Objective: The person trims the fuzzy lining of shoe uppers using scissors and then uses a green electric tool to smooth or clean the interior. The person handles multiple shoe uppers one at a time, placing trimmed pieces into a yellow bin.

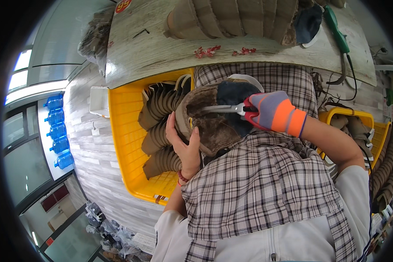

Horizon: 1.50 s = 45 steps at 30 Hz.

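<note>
A brown boot upper [212,135] with a furry lining and a dark blue section lies over my lap on a plaid apron [253,187]. My bare left hand [185,146] grips its left edge, thumb on the inside and fingers round the outside. In an orange and grey glove, my right hand [277,112] is closed round the red handles of a pair of scissors [225,108]. The metal blades reach left into the upper's furry opening. Whether they touch the lining, I cannot tell.
Left of my lap stands a yellow crate [120,144] with stacked brown uppers [159,105]. Ahead, a worktable [153,56] bears a row of nested uppers [231,19] and a green-handled corded tool [336,30]. Another yellow crate [358,114] is at right. Blue water jugs [56,131] line the far left.
</note>
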### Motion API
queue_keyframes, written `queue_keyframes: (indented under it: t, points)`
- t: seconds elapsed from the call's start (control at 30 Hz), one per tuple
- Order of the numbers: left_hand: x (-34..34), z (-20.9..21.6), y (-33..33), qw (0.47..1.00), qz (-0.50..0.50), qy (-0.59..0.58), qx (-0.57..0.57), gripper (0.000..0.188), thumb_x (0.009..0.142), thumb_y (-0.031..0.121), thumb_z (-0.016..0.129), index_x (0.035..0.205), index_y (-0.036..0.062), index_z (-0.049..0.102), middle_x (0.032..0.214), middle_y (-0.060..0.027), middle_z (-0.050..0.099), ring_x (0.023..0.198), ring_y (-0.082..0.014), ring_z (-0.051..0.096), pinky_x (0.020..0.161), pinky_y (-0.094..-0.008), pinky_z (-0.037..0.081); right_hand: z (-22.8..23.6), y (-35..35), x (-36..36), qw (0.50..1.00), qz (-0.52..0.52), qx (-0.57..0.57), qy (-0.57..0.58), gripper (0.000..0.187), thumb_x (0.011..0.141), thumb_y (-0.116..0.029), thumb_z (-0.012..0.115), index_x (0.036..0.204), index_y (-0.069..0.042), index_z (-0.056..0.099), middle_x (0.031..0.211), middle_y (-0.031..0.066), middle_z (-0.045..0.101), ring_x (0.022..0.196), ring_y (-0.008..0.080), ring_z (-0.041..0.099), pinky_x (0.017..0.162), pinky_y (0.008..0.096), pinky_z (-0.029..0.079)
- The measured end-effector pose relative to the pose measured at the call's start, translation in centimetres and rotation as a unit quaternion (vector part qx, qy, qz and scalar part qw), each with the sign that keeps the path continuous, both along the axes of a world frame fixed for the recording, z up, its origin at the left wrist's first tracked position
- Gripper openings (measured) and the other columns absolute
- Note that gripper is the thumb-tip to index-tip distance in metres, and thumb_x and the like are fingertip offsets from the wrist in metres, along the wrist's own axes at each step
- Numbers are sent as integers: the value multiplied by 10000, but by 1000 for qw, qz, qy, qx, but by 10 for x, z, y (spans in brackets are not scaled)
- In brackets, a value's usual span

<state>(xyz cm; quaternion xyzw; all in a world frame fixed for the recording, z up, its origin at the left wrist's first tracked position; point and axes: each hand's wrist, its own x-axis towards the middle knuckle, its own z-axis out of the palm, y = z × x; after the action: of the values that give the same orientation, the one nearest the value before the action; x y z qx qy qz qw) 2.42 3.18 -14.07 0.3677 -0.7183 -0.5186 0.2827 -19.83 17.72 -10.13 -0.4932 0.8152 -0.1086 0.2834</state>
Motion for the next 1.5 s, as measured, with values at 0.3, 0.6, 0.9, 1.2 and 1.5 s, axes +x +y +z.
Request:
queue_keyframes:
  t: [0.3, 0.6, 0.9, 1.2, 1.5]
  points:
    - [-9, 7, 7, 996, 64, 33, 47, 606, 834, 152, 625, 1359, 12, 356, 1356, -138, 348, 1230, -257, 357, 1044, -363, 264, 17, 56, -12, 996, 45, 71, -5, 524, 721, -542, 682, 916, -57, 646, 810, 124, 652, 753, 289, 636, 655, 355, 505]
    - [-11, 6, 8, 995, 79, 37, 46, 570, 857, 162, 614, 1339, 2, 356, 1296, -138, 422, 1133, -214, 447, 980, -308, 354, 10, 87, -3, 998, 55, 37, -17, 318, 743, -370, 665, 908, -98, 658, 746, 86, 655, 720, 262, 641, 646, 348, 511]
    - [-9, 2, 10, 995, 79, 41, 42, 581, 858, 161, 622, 1344, 2, 346, 1288, -136, 428, 1119, -201, 457, 963, -302, 372, 7, 85, 0, 997, 56, 60, 4, 307, 760, -378, 651, 912, -113, 662, 743, 78, 663, 702, 256, 647, 627, 342, 508]
    - [-11, 10, 12, 994, 78, 42, 70, 586, 858, 160, 608, 1359, 3, 348, 1330, -142, 341, 1195, -237, 391, 1004, -350, 319, -38, 101, -2, 944, -215, -68, -240, 276, 807, -320, 676, 919, -70, 640, 684, 35, 641, 560, 140, 600, 511, 264, 452]
    - [-15, 12, 5, 992, 67, 46, 92, 563, 850, 176, 615, 1337, 12, 386, 1305, -150, 375, 1186, -244, 399, 1010, -355, 309, 5, 43, -22, 971, -4, -182, 156, 312, 628, -246, 755, 865, -99, 614, 839, 78, 609, 825, 259, 574, 753, 371, 450]
